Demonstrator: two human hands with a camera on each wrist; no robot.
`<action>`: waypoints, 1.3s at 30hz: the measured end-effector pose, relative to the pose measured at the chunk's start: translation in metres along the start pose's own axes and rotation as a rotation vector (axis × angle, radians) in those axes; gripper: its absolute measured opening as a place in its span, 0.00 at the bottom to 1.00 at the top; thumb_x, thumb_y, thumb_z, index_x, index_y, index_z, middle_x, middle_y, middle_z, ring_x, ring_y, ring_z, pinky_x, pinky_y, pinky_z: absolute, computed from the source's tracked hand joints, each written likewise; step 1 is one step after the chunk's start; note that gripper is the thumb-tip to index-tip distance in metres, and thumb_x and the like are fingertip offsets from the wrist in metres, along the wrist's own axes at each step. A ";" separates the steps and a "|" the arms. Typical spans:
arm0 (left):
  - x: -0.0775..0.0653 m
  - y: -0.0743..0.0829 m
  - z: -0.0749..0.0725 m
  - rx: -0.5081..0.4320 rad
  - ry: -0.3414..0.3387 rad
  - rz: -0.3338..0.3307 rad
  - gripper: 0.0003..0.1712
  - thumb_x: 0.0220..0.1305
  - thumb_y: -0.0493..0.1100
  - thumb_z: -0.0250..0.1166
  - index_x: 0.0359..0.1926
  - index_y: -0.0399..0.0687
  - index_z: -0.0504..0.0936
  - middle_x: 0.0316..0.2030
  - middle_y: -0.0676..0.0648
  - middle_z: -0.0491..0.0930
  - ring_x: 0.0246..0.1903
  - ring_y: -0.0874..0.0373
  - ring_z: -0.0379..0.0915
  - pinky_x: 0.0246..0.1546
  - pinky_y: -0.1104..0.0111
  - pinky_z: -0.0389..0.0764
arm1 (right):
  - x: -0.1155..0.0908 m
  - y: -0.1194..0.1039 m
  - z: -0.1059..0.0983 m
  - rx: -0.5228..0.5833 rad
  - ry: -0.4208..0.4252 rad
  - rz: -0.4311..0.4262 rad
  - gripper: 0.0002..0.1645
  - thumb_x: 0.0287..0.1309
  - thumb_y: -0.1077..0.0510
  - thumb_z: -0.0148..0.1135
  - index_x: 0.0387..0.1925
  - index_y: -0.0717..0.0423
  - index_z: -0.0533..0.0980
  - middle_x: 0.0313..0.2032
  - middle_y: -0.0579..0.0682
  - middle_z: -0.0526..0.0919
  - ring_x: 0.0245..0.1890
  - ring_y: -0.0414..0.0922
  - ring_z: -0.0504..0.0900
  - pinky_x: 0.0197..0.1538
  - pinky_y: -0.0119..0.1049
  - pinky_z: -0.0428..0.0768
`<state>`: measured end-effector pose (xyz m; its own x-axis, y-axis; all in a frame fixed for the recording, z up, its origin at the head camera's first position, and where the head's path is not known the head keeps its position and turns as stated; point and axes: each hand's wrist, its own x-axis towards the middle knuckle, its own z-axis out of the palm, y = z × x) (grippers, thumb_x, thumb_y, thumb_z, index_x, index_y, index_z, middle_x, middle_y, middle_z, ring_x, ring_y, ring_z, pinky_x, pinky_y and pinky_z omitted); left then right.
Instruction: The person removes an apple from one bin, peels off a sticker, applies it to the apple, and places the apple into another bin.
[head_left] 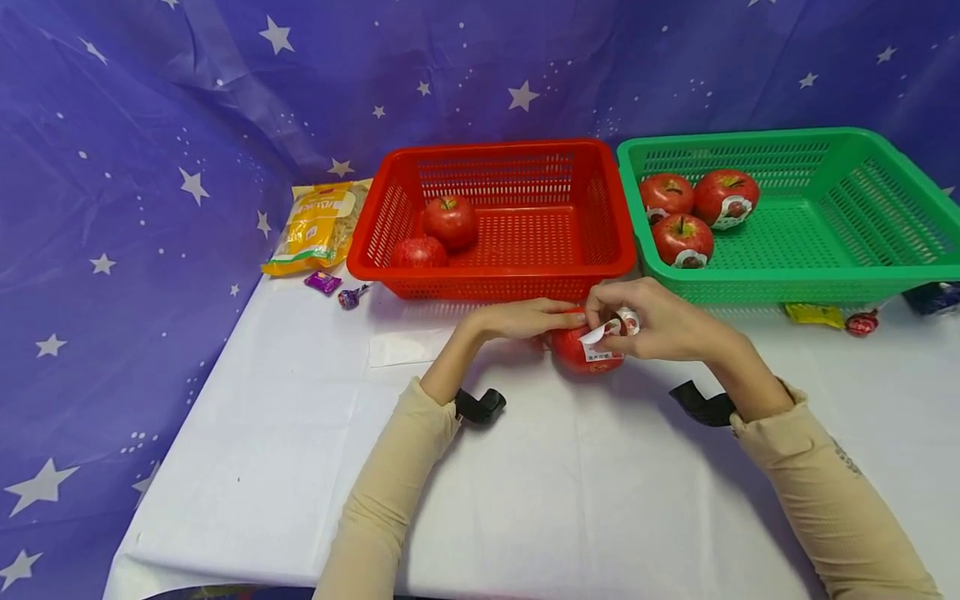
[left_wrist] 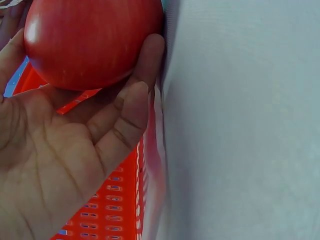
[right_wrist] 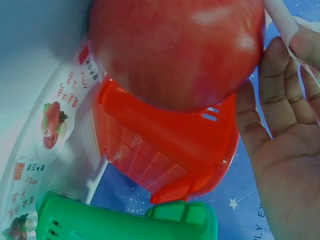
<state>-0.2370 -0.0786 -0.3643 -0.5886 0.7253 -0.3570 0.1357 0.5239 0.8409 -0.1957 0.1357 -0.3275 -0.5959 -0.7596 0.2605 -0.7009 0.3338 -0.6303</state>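
Note:
A red apple [head_left: 573, 354] sits on the white table in front of the baskets. My left hand [head_left: 517, 321] holds it from the left, fingers bent around its side, as the left wrist view shows below the apple [left_wrist: 95, 45]. My right hand [head_left: 660, 321] pinches a white printed paper label [head_left: 597, 343] at the apple's upper right; part of the label stands off the skin. In the right wrist view, printed label paper [right_wrist: 57, 117] runs along the left of the apple [right_wrist: 175, 55], and my right hand [right_wrist: 290, 135] has paper at its fingertips.
Behind stands a red basket [head_left: 491, 272] with two apples [head_left: 450, 222]. Beside it is a green basket [head_left: 795, 283] with three labelled apples [head_left: 726, 200]. A white paper strip [head_left: 405, 348], a yellow bag [head_left: 311, 225], wrapped sweets [head_left: 322, 282] and a lollipop [head_left: 862, 322] lie on the table.

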 end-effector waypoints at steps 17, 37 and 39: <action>0.006 0.006 0.014 0.083 0.082 0.108 0.34 0.54 0.55 0.71 0.57 0.51 0.69 0.48 0.54 0.78 0.46 0.64 0.75 0.48 0.73 0.77 | 0.001 0.019 0.002 -0.052 0.163 0.009 0.20 0.38 0.71 0.73 0.28 0.52 0.72 0.25 0.40 0.74 0.28 0.35 0.73 0.30 0.32 0.72; 0.006 0.019 0.028 0.294 0.158 0.090 0.50 0.43 0.64 0.75 0.63 0.54 0.62 0.40 0.57 0.77 0.39 0.64 0.75 0.40 0.72 0.76 | 0.005 0.038 0.008 -0.523 0.328 -0.155 0.13 0.54 0.54 0.68 0.21 0.50 0.74 0.18 0.41 0.72 0.14 0.34 0.63 0.19 0.29 0.63; 0.005 0.019 0.029 0.311 0.156 0.077 0.54 0.43 0.65 0.74 0.66 0.53 0.59 0.40 0.57 0.78 0.39 0.64 0.75 0.41 0.72 0.76 | 0.004 0.038 0.009 -0.518 0.324 -0.156 0.15 0.55 0.47 0.67 0.21 0.50 0.75 0.18 0.41 0.73 0.14 0.33 0.63 0.19 0.28 0.63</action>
<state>-0.2147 -0.0522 -0.3620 -0.6783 0.7039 -0.2107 0.4069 0.5986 0.6900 -0.2211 0.1406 -0.3568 -0.5030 -0.6404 0.5804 -0.8396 0.5214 -0.1523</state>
